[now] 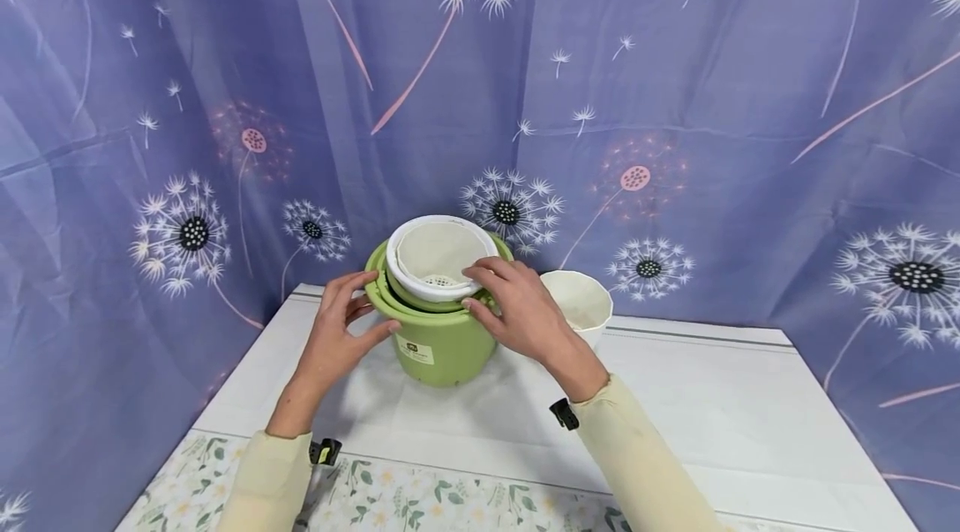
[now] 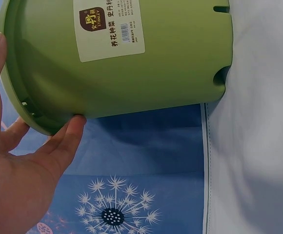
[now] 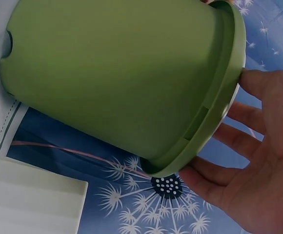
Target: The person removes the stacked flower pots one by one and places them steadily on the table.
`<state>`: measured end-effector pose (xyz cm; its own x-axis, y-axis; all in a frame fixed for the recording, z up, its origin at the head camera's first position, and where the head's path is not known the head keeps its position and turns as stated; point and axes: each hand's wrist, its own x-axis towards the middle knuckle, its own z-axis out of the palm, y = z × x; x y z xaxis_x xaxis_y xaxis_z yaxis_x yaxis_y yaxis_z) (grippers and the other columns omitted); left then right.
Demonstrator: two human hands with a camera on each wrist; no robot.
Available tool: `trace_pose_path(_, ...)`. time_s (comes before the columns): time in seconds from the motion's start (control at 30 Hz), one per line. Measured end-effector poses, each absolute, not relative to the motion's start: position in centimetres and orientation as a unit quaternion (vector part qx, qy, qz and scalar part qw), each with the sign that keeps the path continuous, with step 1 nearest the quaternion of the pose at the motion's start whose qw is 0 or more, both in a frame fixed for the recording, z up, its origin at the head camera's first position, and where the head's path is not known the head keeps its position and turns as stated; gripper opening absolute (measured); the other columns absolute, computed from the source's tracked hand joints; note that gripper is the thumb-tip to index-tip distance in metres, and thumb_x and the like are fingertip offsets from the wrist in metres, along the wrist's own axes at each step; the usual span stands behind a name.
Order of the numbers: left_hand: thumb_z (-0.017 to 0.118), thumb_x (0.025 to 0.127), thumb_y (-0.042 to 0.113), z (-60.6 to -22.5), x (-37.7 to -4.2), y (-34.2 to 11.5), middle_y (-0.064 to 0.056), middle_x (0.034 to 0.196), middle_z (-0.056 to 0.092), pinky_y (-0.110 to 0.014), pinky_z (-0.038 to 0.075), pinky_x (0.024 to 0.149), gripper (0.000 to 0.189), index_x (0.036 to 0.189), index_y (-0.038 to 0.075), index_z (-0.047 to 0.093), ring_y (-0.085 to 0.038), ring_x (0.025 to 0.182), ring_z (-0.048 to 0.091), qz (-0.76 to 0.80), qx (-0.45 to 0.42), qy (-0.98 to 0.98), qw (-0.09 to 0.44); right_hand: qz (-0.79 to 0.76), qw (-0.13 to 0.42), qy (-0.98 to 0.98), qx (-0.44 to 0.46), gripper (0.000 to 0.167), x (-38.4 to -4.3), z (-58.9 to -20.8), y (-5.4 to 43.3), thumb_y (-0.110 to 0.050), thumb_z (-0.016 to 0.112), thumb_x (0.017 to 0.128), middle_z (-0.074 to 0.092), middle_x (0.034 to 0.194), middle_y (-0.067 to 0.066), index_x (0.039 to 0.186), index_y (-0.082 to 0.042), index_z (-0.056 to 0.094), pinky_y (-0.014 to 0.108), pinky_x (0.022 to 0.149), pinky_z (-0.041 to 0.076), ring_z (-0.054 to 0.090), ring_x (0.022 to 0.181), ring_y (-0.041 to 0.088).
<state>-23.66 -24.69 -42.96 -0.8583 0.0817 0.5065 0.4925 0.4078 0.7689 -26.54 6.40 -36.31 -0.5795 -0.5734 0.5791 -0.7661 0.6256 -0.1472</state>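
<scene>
A large green plastic flower pot (image 1: pixel 450 353) stands upright, a printed label (image 2: pixel 111 29) on its side. Nested in its mouth is another green pot (image 1: pixel 408 295), and inside that sits a white pot (image 1: pixel 438 242) with small holes in its bottom. At the outer green pot's left rim, my left hand (image 1: pixel 333 336) grips with the thumb low on the front and the fingers by the rim. My right hand (image 1: pixel 522 313) pinches the white pot's right rim, fingertips over the edge and thumb outside. How deep the inner pots sit is hidden.
A separate white pot (image 1: pixel 577 298) with a faceted rim stands right of the green one, partly behind my right hand. The white table covering (image 1: pixel 675 399) has a floral band (image 1: pixel 420 494) along the front. A blue dandelion curtain (image 1: pixel 750 140) hangs close behind.
</scene>
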Motion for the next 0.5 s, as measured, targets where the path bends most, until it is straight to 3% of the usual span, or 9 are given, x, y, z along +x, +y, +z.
trace_pose_path(0.37, 0.090, 0.087, 0.013, -42.91, -23.63, -24.49, -0.012, 0.156, 0.037, -0.039, 0.053, 0.116, 0.081, 0.157, 0.017, 0.050, -0.034, 0.134, 0.059, -0.511, -0.172, -0.818, 0.200, 0.180, 0.251, -0.859, 0.407, 0.027, -27.03, -36.46, 5.95, -0.025, 0.067, 0.107, 0.069, 0.130, 0.010, 0.127, -0.008, 0.073, 0.059, 0.123, 0.043, 0.062, 0.127, 0.033)
trace_pose_path(0.5, 0.091, 0.086, 0.011, -42.87, -23.65, -24.43, -0.012, 0.156, 0.037, -0.040, 0.054, 0.115, 0.082, 0.157, 0.018, 0.050, -0.034, 0.134, 0.060, -0.512, -0.171, -0.817, 0.201, 0.172, 0.250, -0.856, 0.418, 0.026, -27.32, -36.31, 5.92, -0.024, 0.067, 0.107, 0.070, 0.127, 0.011, 0.125, -0.006, 0.074, 0.059, 0.124, 0.042, 0.063, 0.125, 0.032)
